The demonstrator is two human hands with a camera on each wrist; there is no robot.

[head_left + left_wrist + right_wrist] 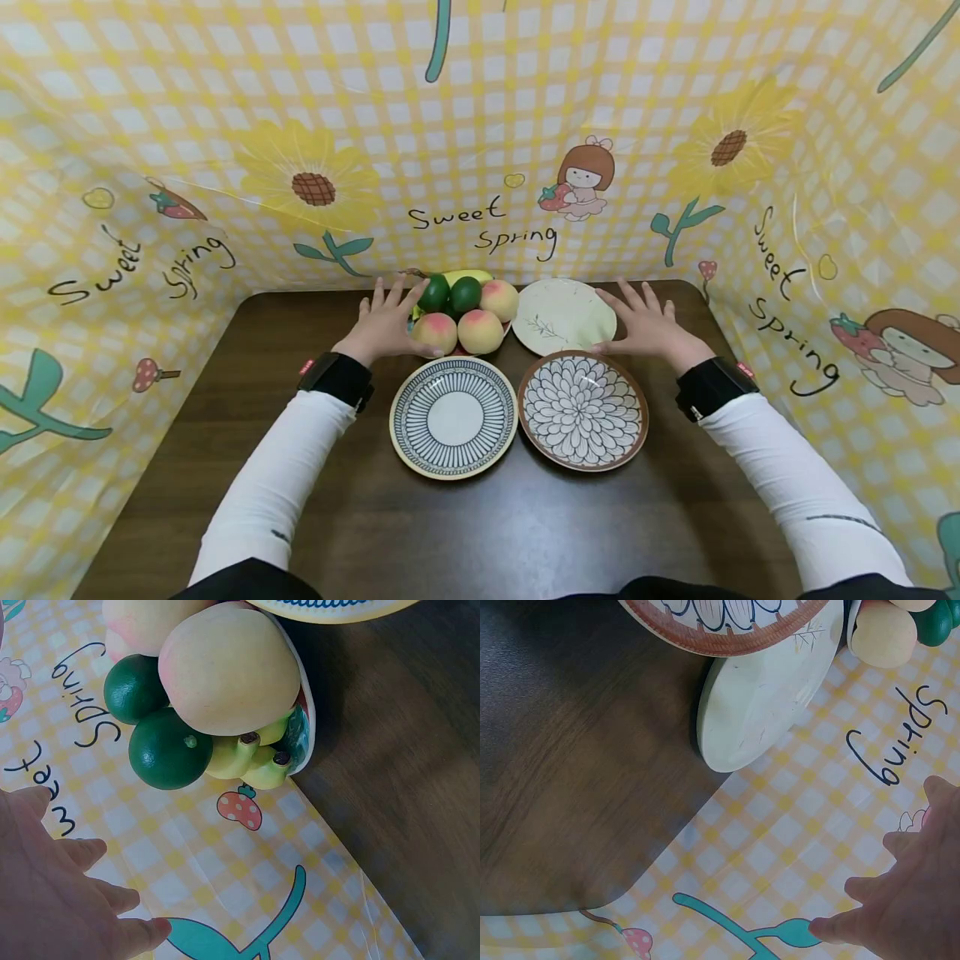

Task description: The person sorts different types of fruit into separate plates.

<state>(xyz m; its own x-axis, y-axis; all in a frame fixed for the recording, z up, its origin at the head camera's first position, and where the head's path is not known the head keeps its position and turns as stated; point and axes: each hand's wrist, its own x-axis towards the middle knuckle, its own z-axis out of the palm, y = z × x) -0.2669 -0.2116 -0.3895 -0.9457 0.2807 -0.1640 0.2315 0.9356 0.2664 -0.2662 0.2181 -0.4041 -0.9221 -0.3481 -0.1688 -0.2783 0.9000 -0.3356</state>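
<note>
Behind fruit bowl [457,310], backdrop [480,125] — "Sweet Spring" lettering

I see a staged tabletop booth: a dark wooden table [525,525] walled in by cartoon-printed yellow checked cloth [480,108]

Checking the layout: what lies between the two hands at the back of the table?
In the head view, between the left hand and right hand sit the fruit plate and the cream plate.
</note>
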